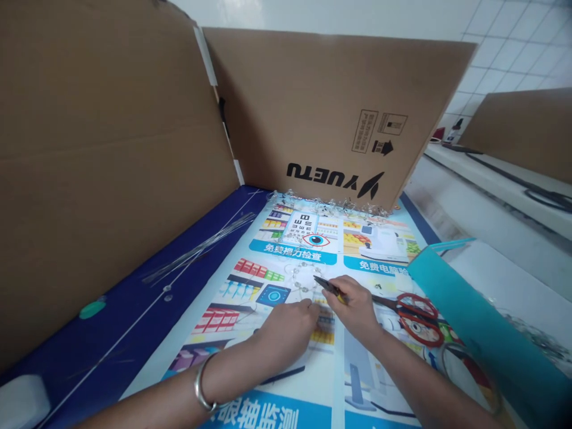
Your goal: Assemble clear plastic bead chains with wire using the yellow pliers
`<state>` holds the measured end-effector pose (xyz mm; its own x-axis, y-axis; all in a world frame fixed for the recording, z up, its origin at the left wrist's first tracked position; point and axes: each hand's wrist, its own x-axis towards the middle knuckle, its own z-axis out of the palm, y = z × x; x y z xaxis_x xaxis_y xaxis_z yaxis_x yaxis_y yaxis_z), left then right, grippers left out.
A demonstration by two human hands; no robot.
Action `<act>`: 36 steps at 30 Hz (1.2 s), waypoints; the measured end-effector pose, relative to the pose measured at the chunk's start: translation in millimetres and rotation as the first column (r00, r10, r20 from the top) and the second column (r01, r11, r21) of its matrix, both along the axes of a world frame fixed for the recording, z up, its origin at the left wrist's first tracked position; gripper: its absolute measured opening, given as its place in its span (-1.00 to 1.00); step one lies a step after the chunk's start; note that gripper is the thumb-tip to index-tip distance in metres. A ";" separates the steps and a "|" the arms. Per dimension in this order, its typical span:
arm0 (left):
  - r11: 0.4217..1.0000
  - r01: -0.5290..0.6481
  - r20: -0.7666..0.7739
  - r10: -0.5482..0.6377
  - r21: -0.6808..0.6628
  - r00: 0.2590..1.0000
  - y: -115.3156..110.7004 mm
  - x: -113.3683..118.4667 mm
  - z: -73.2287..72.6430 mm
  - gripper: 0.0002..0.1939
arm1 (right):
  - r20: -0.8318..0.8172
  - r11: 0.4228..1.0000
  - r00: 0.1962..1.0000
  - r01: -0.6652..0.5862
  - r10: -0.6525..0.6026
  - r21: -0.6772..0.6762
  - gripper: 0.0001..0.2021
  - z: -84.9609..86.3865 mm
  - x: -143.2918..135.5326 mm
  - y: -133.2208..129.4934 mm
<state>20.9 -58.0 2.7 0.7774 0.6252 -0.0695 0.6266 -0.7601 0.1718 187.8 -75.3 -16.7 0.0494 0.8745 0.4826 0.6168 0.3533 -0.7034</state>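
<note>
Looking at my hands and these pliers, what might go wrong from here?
The pliers in your right hand have their tips near the fingers of your left hand, so a slip might pinch you.

The red-handled scissors lie close beside your right hand, which could bump them.

The clear beads by the pliers' tips blend into the printed sheet, so one might easily be missed.

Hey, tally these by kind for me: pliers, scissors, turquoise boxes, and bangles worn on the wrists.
Pliers, in the right hand: 1
Scissors: 1
Turquoise box: 1
Bangle, on the left wrist: 1
Total: 4
</note>
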 end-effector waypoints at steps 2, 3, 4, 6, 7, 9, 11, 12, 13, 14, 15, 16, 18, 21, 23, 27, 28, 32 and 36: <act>0.999 0.032 -0.030 -0.031 0.023 0.999 -2.3 0.2 -0.5 -0.75 | 0.006 1.000 1.000 0.006 -0.006 -0.007 -0.87 1.2 0.0 -0.4; 0.998 0.047 -0.048 -0.045 0.040 0.998 -3.4 0.2 -1.2 -0.71 | 0.013 1.000 1.000 0.011 -0.011 -0.013 -0.88 1.7 0.0 -0.5; 0.996 0.062 -0.067 -0.058 0.059 0.996 -4.4 0.3 -2.1 -0.68 | 0.020 1.000 1.000 0.016 -0.015 -0.019 -0.88 2.1 0.1 -0.4; 0.991 0.093 -0.094 -0.085 0.094 0.992 -5.7 0.1 -3.9 -0.62 | 0.027 1.000 0.999 0.017 -0.016 -0.027 -0.88 2.3 0.3 -0.3; 0.988 0.107 -0.099 -0.096 0.108 0.990 -6.1 -0.2 -4.6 -0.60 | 0.025 1.000 1.000 0.014 -0.013 -0.025 -0.87 2.1 0.6 -0.3; 0.985 0.112 -0.086 -0.101 0.128 0.991 -6.5 -0.7 -4.7 -0.60 | 0.012 1.000 1.000 0.009 -0.008 -0.010 -0.86 0.9 1.3 -0.6; 0.987 0.090 -0.049 -0.084 0.133 0.995 -6.2 -1.3 -3.1 -0.63 | -0.003 1.000 1.000 0.005 -0.005 0.022 -0.86 -1.1 2.2 -1.0; 0.989 0.089 -0.025 -0.087 0.119 0.996 -5.8 -1.6 -1.9 -0.65 | -0.003 1.000 1.000 -0.007 0.007 0.026 -0.85 -2.2 2.7 -1.1; 0.990 0.084 -0.007 -0.084 0.110 0.996 -5.2 -1.8 -0.7 -0.68 | -0.010 0.999 1.000 -0.015 0.015 0.030 -0.85 -3.1 3.2 -1.1; 0.991 0.084 0.010 -0.085 0.106 0.996 -4.4 -2.0 0.4 -0.69 | -0.018 0.999 0.999 -0.028 0.028 0.034 -0.85 -3.8 3.5 -1.0; 0.991 0.090 0.022 -0.092 0.099 0.995 -3.5 -2.3 1.2 -0.71 | -0.019 0.999 0.999 -0.044 0.044 0.029 -0.85 -4.0 3.6 -0.9; 0.992 0.081 0.030 -0.085 0.094 0.996 -2.5 -2.7 1.8 -0.73 | -0.025 0.998 0.998 -0.050 0.051 0.032 -0.85 -3.6 3.5 -1.0; 0.995 0.059 0.043 -0.062 0.082 0.997 -0.7 -4.0 2.2 -0.77 | -0.033 0.998 0.998 -0.049 0.050 0.025 -0.86 -0.9 2.5 -1.7; 0.998 0.029 0.067 -0.032 0.052 0.997 1.9 -6.4 1.7 -0.84 | -0.040 1.000 0.999 -0.013 0.013 -0.007 -0.87 5.2 0.0 -2.7; 1.000 -0.004 0.077 0.002 0.025 0.997 2.9 -7.4 1.5 -0.85 | -0.048 1.000 0.999 0.009 -0.011 -0.024 -0.87 8.3 -1.1 -2.6; 1.000 0.021 0.061 -0.022 0.016 0.998 1.0 -6.6 2.2 -0.85 | -0.054 0.999 0.998 0.028 -0.030 -0.035 -0.87 9.7 -1.3 -2.3; 0.999 0.032 0.051 -0.033 0.027 0.998 -0.1 -5.8 2.3 -0.85 | -0.054 0.999 0.998 0.026 -0.028 -0.035 -0.87 9.5 -1.2 -2.4; 0.995 0.073 -0.009 -0.073 0.073 0.997 -4.3 -1.1 2.7 -0.83 | -0.057 1.000 0.998 0.002 -0.003 -0.028 -0.88 8.1 -1.2 -2.8; 0.980 0.154 -0.088 -0.143 0.124 0.986 -7.2 3.1 3.7 -0.79 | -0.057 1.000 0.998 -0.011 0.009 -0.023 -0.87 7.3 -1.5 -2.7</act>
